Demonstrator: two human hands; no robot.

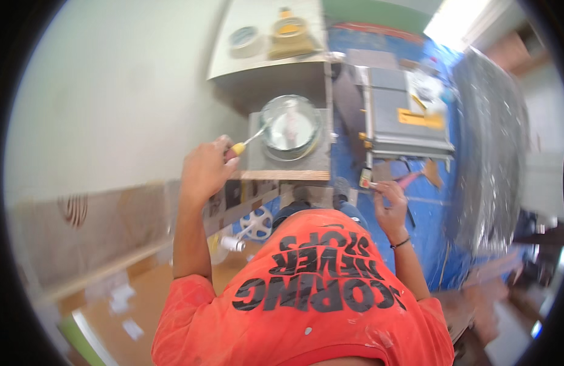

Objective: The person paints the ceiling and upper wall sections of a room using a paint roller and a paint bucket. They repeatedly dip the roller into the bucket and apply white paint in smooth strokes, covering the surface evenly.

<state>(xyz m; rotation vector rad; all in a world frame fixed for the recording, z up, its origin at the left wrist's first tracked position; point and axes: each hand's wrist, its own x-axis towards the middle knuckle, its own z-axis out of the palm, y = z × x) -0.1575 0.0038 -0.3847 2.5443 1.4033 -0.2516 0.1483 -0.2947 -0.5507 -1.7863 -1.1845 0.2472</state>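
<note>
My left hand (206,167) grips the yellow-and-red handle of a hand tool (252,137) with a thin metal shaft. The tool's far end meets the left rim of a round clear bucket (291,123) and is too blurred to name. White, paint-like material with a pinkish streak shows inside the bucket. This bucket stands on a grey board (259,160) in front of me. Off to the right, my right hand (391,206) pinches a small pale object (365,178) with a red spot, whose kind I cannot tell. It is held apart from the bucket.
Tape rolls (245,41) sit on a white-topped surface (222,55) beyond the bucket. A grey machine with a flat top (387,110) stands at right on blue sheeting (423,183). Farther right is a large plastic-wrapped item (488,151). A pale wall (117,100) rises at left.
</note>
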